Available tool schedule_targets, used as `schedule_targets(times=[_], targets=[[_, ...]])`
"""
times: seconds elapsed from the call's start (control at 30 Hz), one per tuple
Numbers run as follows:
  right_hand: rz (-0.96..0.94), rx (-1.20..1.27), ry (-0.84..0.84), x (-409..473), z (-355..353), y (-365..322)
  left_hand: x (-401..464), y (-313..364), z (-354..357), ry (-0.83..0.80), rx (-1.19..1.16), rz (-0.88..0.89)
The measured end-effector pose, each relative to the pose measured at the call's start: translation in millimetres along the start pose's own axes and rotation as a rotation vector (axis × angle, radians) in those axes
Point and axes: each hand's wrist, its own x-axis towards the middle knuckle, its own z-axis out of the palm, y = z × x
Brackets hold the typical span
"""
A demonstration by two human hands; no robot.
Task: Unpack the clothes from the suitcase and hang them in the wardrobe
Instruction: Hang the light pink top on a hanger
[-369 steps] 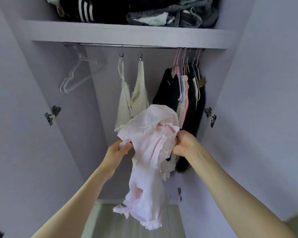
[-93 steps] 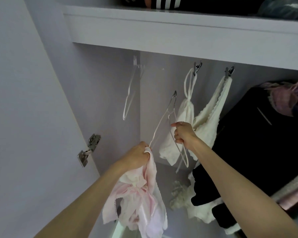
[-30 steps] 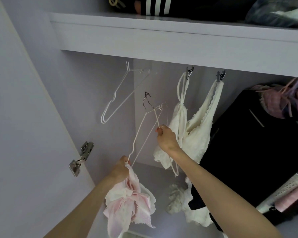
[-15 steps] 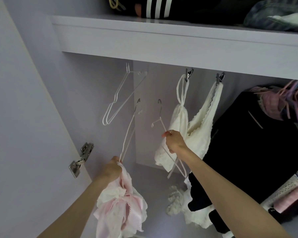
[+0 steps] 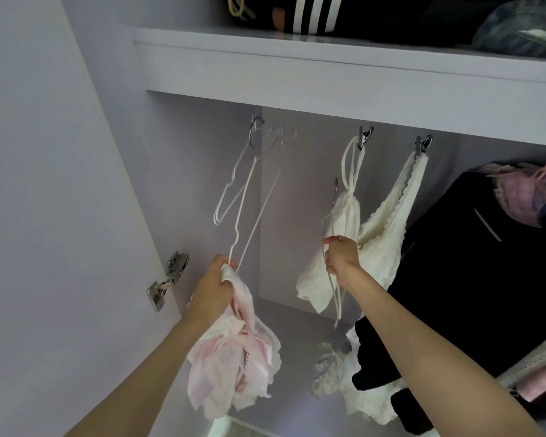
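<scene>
Change: half a second ago the left hand's hanger hung free below the rail; its hook has since risen to the rail beside the empty hanger, and the right hand has lifted its own hanger slightly.
Left hand point(image 5: 213, 290): fingers curled tight around the bunched top of the pink garment point(image 5: 234, 364) and the lower end of a white wire hanger point(image 5: 252, 209).
Pink garment: hangs crumpled straight down from the left fist, in front of the wardrobe's left inner wall, on no hanger.
White wire hanger: runs up from the left fingers to the rail area under the shelf point(image 5: 344, 80); whether its hook sits on the rail I cannot tell.
Empty hanger point(image 5: 230, 187): hangs just left of it.
Right hand point(image 5: 341, 257): fingers closed on a second wire hanger point(image 5: 334, 197), hook upward and clear of the rail, just in front of the cream top point(image 5: 388, 222).
Cream top: clipped up by two metal clips.
Black garment point(image 5: 470, 279): hangs to the right.
Shelf: carries folded dark clothes.
</scene>
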Motion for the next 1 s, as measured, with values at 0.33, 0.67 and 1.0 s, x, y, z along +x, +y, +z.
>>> schedule_targets(times=[0.33, 0.67, 1.0], targets=[[-0.04, -0.011, -0.143, -25.3, -1.6, -7.7, 21.7, 78.9, -10.0, 0.106, 0.052, 0.07], [-0.047, 0.002, -0.154, -34.2, -25.9, -3.3, 53.4, 120.5, -15.6, 0.052, 0.199, -0.096], [-0.083, 0.024, -0.164, -43.1, -41.2, 5.2, 49.0, 118.7, -7.0, -0.046, 0.228, -0.102]])
